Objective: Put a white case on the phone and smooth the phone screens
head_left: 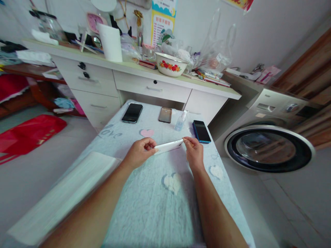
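I see the white phone [168, 146] held above the cloth-covered table [155, 203], spanning both grips: my left hand [141, 151] pinches one end between thumb and fingers, my right hand [193, 151] pinches the other, slightly higher end.

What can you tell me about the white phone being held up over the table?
The white phone looks smooth and slim, with a small dark spot near its right end. It is tilted up on a long edge, its right end slightly higher. The left hand grips one end, the right hand the other.
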`<state>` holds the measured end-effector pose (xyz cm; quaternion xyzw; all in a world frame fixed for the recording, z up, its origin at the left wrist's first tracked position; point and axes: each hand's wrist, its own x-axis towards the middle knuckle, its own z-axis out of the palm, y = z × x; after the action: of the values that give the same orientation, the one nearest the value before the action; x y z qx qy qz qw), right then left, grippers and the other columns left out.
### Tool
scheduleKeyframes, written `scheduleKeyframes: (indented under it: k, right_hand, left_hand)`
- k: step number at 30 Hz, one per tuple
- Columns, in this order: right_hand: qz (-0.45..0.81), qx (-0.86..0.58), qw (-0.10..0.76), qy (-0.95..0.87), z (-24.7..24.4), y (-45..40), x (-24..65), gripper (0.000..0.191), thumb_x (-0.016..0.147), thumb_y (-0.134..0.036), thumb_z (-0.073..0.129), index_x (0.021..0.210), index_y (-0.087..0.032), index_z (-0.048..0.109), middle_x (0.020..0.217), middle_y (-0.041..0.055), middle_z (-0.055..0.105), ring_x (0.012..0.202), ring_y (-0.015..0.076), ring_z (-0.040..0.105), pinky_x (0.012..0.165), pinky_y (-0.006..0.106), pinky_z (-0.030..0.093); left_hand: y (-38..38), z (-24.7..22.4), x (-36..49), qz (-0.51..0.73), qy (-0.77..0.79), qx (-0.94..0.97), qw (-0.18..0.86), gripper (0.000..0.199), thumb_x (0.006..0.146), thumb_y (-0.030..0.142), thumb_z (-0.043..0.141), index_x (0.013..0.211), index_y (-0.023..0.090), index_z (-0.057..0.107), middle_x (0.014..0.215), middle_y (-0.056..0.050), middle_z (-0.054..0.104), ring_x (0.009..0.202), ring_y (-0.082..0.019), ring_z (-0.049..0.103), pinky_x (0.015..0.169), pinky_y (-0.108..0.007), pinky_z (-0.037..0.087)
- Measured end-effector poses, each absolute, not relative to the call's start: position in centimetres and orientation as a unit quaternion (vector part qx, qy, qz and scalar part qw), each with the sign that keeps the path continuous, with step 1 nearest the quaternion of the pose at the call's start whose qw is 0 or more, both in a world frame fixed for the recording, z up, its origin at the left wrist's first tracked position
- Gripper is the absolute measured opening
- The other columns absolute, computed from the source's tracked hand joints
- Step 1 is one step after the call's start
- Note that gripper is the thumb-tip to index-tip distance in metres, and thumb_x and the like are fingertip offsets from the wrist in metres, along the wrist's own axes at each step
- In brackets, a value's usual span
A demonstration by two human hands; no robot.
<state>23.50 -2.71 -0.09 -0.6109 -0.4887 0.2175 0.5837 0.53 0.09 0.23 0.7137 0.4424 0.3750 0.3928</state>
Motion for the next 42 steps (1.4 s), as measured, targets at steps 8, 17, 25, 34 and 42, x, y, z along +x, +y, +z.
scheduleKeyframes:
  k: [8, 17, 25, 34, 42]
  right_hand:
    - [-0.002, -0.62, 0.487, -0.615, 0.4, -3.2, 22.8, 0.023, 0.085, -0.02, 0.047, 0.092, -0.018, 0.069, 0.087, 0.005, 0.056, 0.079, 0.0153, 0.056, 0.078, 0.028, 0.046]
    - [-0.01, -0.597, 0.433, -0.675, 0.8, -4.0, 20.8, 0.027, 0.088, -0.017, 0.043, 0.099, -0.02, 0.067, 0.088, 0.0048, 0.054, 0.08, 0.0142, 0.055, 0.077, 0.025, 0.046]
    - [-0.003, -0.561, 0.399, -0.725, 1.0, -4.5, 18.8, 0.027, 0.088, -0.015, 0.042, 0.098, -0.019, 0.066, 0.091, 0.0053, 0.054, 0.083, 0.0143, 0.054, 0.077, 0.023, 0.046]
    - [0.012, -0.528, 0.345, -0.776, 1.4, -5.1, 16.8, 0.028, 0.092, -0.02, 0.04, 0.105, -0.024, 0.064, 0.092, 0.0049, 0.057, 0.082, 0.0148, 0.055, 0.075, 0.023, 0.045]
    - [-0.006, -0.505, 0.301, -0.809, 1.6, -5.5, 15.6, 0.031, 0.092, -0.018, 0.037, 0.107, -0.027, 0.063, 0.096, 0.0035, 0.059, 0.086, 0.0168, 0.053, 0.074, 0.024, 0.044]
  left_hand:
    - [-0.1, 0.5, 0.6, 0.373, 0.445, 0.713, 0.393, 0.015, 0.068, 0.03, 0.064, 0.075, 0.017, 0.059, 0.066, 0.004, 0.056, 0.062, -0.01, 0.05, 0.059, -0.021, 0.041]
    - [-0.1, 0.6, 0.7, 0.376, 0.447, 0.709, 0.395, 0.016, 0.068, 0.031, 0.064, 0.074, 0.017, 0.059, 0.065, 0.004, 0.055, 0.061, -0.011, 0.05, 0.059, -0.021, 0.041]
    - [-0.2, 0.7, 0.7, 0.378, 0.444, 0.705, 0.403, 0.013, 0.067, 0.027, 0.063, 0.075, 0.017, 0.06, 0.066, 0.004, 0.056, 0.06, -0.01, 0.049, 0.058, -0.021, 0.04]
    - [-0.2, 0.5, 0.9, 0.387, 0.436, 0.701, 0.412, 0.015, 0.068, 0.029, 0.064, 0.074, 0.017, 0.058, 0.065, 0.004, 0.055, 0.057, -0.008, 0.047, 0.056, -0.021, 0.039]
    - [-0.1, 0.7, 0.8, 0.387, 0.431, 0.704, 0.41, 0.008, 0.065, 0.02, 0.06, 0.072, 0.017, 0.059, 0.063, 0.004, 0.055, 0.059, -0.01, 0.048, 0.057, -0.022, 0.039]
